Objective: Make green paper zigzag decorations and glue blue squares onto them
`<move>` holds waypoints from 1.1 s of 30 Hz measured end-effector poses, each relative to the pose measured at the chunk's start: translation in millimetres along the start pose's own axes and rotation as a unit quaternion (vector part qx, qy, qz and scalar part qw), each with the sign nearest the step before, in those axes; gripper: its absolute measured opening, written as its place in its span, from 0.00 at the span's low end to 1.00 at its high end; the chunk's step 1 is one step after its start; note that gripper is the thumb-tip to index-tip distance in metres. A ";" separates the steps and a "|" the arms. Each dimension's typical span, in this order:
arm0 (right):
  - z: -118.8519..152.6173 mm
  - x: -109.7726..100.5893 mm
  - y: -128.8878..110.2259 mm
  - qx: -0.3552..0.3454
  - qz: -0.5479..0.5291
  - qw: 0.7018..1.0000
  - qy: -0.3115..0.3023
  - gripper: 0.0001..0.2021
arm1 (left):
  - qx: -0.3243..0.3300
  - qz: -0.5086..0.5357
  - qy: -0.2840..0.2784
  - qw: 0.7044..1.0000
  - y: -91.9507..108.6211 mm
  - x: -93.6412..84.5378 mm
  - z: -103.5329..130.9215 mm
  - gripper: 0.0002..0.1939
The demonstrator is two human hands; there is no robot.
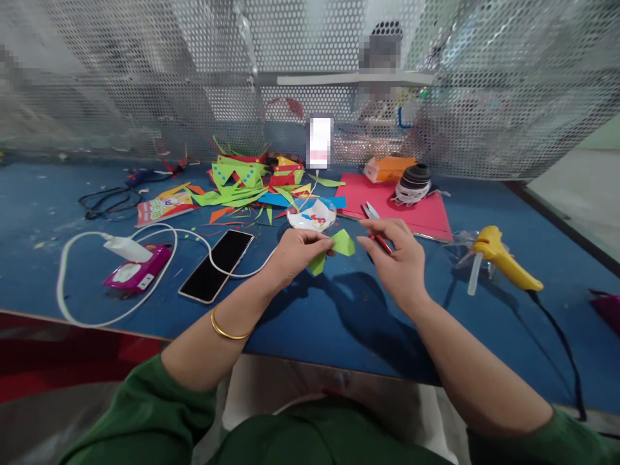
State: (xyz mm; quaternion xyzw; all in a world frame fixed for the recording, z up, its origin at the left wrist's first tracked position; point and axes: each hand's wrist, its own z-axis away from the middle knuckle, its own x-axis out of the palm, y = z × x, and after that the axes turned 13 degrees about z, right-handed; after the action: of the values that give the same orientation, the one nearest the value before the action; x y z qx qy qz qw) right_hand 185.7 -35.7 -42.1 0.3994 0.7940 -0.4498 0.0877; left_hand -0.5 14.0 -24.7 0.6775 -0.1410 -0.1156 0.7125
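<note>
My left hand [295,258] pinches a small folded piece of green paper [343,243] between thumb and fingers, above the blue table. To its right, my right hand [398,263] is raised with thumb and forefinger apart, not touching the paper. Red-handled scissors [382,243] lie partly behind the right hand's fingers, blades pointing away from me; whether that hand touches them is unclear. Just beyond the left hand stands a clear dish [332,223] holding white paper with small red and blue pieces.
Green and red paper cutouts [237,173] are heaped at the back. A black phone [216,266] and a purple power block [138,271] with a white cable lie left. Red sheets [353,194] lie behind the right hand; a yellow glue gun [508,258] is far right.
</note>
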 end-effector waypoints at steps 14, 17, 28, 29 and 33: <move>-8.7 0.3 5.5 0.027 -0.081 0.996 -0.022 0.07 | 0.016 -0.008 -0.041 0.999 2.2 1.3 1.1 0.08; -16.0 -1.2 14.3 0.145 -0.162 0.972 0.088 0.11 | 0.019 0.003 -0.014 1.000 1.4 -0.7 -0.6 0.08; -19.7 1.6 30.9 0.199 -0.058 0.978 0.038 0.20 | 0.028 0.003 0.020 0.999 2.8 -0.2 -0.4 0.07; -18.2 2.4 26.3 0.207 -0.085 0.975 -0.005 0.22 | 0.035 0.005 0.024 0.999 2.5 0.4 0.0 0.08; -8.8 8.1 4.0 0.241 -0.195 0.936 -0.169 0.28 | 0.054 -0.007 0.012 0.998 -1.5 5.7 1.9 0.08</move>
State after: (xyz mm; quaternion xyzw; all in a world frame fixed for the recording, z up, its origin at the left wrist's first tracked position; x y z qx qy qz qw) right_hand 185.1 -23.2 -43.7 0.1642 0.6976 -0.6966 0.0325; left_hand 4.1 10.1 -25.8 0.7173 -0.1340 -0.1046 0.6757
